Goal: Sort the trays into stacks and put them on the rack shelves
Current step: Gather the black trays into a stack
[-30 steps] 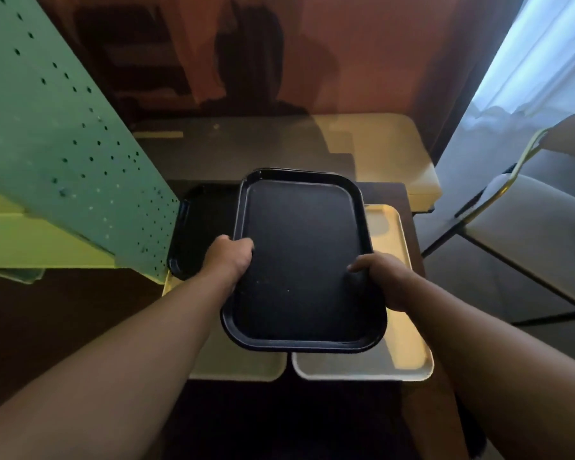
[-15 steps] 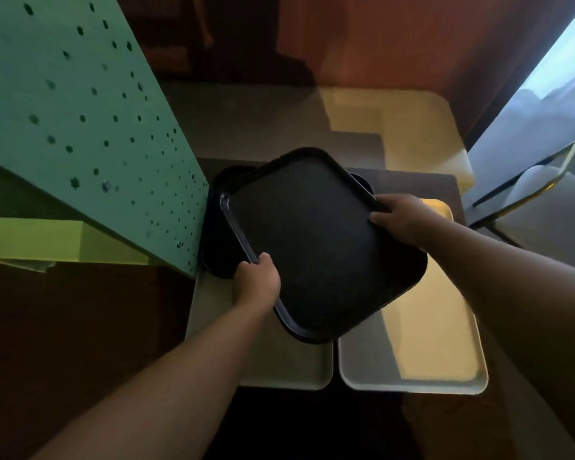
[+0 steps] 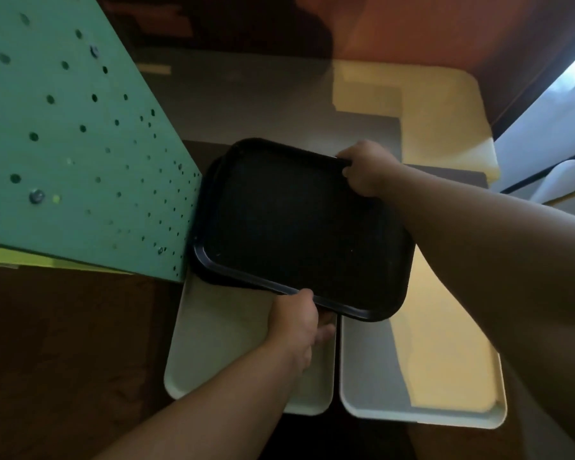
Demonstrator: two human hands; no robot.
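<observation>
Black plastic fills the grip: the left hand (image 3: pixel 296 322) clasps the near rim of a black tray (image 3: pixel 299 227) while the right hand (image 3: pixel 367 169) clamps its far corner. It sits over another black tray (image 3: pixel 202 257) and two cream trays (image 3: pixel 219 346) (image 3: pixel 422 386) on the table (image 3: pixel 279 104), by a green perforated rack panel (image 3: pixel 73 154) at the table's left edge.

A dark brown table (image 3: pixel 445 171) carries two pale trays side by side: one (image 3: pixel 219 343) at 6 o'clock, the other (image 3: pixel 439 376) at 5 o'clock. A black tray (image 3: pixel 204 260) lies at 9 o'clock, its edge barely showing.
</observation>
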